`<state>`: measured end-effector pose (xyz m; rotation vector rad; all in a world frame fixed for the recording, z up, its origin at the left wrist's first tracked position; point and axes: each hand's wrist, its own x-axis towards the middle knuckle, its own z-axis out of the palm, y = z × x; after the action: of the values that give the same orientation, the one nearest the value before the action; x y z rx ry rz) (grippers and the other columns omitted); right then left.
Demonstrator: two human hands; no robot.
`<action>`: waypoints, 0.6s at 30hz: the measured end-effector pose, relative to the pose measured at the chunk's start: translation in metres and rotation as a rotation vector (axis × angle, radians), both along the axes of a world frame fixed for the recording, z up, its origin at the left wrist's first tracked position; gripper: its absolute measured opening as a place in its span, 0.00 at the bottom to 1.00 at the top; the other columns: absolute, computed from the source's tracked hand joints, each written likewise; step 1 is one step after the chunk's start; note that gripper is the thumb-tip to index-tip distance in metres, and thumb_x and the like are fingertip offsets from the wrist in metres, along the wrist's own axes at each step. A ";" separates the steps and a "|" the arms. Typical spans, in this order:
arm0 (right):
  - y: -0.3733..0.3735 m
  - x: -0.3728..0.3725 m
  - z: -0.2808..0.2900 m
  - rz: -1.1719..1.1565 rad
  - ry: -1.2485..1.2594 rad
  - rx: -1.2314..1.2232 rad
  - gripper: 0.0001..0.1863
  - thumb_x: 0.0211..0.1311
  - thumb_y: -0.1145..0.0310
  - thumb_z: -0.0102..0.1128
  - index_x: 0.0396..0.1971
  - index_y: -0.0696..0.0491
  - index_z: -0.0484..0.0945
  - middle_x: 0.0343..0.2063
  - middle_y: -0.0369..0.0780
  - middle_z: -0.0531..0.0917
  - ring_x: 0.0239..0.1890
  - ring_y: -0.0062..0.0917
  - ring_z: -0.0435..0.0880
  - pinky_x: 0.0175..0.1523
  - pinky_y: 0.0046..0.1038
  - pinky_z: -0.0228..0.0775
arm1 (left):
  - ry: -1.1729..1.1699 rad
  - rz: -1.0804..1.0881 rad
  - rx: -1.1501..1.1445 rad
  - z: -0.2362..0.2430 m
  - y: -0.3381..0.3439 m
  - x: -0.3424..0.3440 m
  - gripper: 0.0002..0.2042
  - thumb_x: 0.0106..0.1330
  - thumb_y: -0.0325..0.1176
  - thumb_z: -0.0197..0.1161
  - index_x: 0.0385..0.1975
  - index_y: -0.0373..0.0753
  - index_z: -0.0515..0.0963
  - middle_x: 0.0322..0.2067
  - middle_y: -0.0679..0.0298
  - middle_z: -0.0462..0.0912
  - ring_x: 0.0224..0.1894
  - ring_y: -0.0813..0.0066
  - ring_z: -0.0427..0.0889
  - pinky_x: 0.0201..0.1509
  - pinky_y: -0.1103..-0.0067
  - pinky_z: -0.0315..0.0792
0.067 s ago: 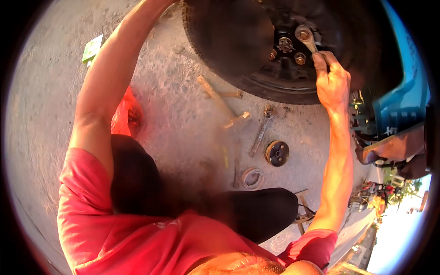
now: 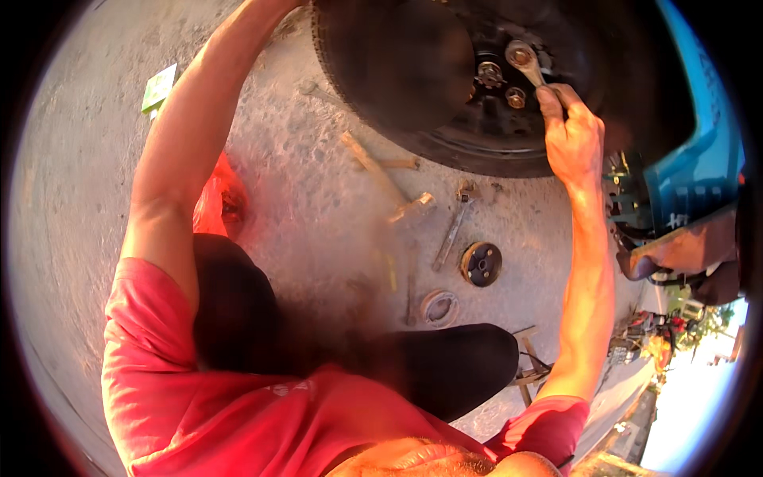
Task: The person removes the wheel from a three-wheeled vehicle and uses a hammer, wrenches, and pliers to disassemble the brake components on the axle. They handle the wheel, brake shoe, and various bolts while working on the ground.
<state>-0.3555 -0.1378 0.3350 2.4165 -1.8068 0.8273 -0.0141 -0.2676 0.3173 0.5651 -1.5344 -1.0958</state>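
My right hand [image 2: 574, 135] is closed round the handle of a steel ring spanner [image 2: 532, 67], whose ring end sits over a fastener on the dark wheel [image 2: 437, 139], beside the centre hub [image 2: 489, 75] and another exposed nut [image 2: 515, 98]. My left arm reaches up along the left to the tyre [image 2: 338, 60]; my left hand [image 2: 294, 4] is cut off at the top edge by the tyre, and its fingers are not visible.
On the concrete [image 2: 294, 183] lie a wooden-handled hammer [image 2: 381, 179], an adjustable wrench [image 2: 453, 226], a black round part [image 2: 481, 264], a pale ring [image 2: 439, 308], a red bag [image 2: 214, 199] and a green-white packet [image 2: 159, 89]. A blue vehicle body [image 2: 687, 183] stands right.
The wheel, the spanner and my right hand appear very slightly higher and further left than a moment before; my grip on the spanner looks the same.
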 end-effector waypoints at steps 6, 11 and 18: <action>0.012 -0.029 -0.003 -0.067 0.036 0.013 0.22 0.71 0.47 0.57 0.41 0.51 0.84 0.34 0.49 0.86 0.40 0.50 0.85 0.42 0.39 0.76 | 0.002 -0.053 0.047 -0.021 -0.008 -0.029 0.37 0.61 0.49 0.75 0.65 0.33 0.70 0.56 0.60 0.80 0.57 0.71 0.78 0.64 0.72 0.72; 0.000 -0.006 -0.001 -0.082 0.066 0.008 0.23 0.71 0.46 0.57 0.39 0.53 0.83 0.31 0.50 0.85 0.38 0.50 0.85 0.41 0.41 0.75 | 0.190 -0.160 -0.006 -0.044 0.014 0.002 0.38 0.64 0.48 0.73 0.68 0.34 0.66 0.61 0.59 0.76 0.62 0.69 0.74 0.68 0.69 0.69; -0.005 -0.022 0.009 0.054 0.057 0.087 0.20 0.71 0.51 0.60 0.37 0.55 0.80 0.25 0.54 0.76 0.27 0.53 0.72 0.32 0.37 0.70 | 0.237 -0.002 0.130 -0.074 0.005 -0.005 0.36 0.66 0.45 0.72 0.69 0.34 0.65 0.61 0.59 0.77 0.61 0.69 0.76 0.68 0.69 0.69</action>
<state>-0.3776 -0.1424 0.3436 2.5242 -1.8017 0.6896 -0.0191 -0.2621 0.2428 0.5019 -1.2656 -1.2254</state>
